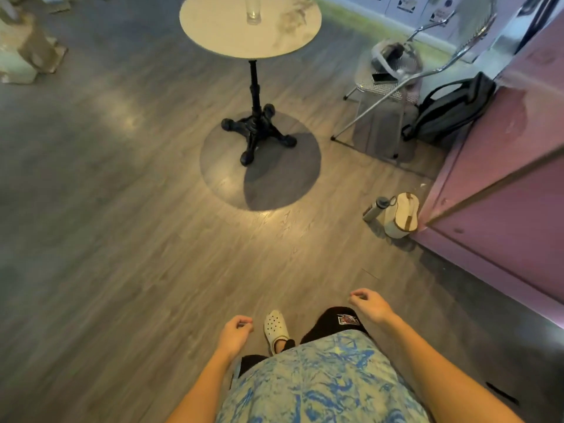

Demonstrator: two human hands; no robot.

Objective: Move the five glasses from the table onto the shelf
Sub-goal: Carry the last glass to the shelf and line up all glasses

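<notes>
Clear tall glass (252, 12) stands on round pale marble counter (213, 29); metal wire chair (393, 83) right of it, dark backpack (448, 111) beside chair.

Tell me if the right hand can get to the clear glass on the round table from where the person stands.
Probably not yet. The right hand hangs empty by the hip, and the clear glass stands on the round pale table across open wooden floor. Nothing blocks the way; walking closer should do.
</notes>
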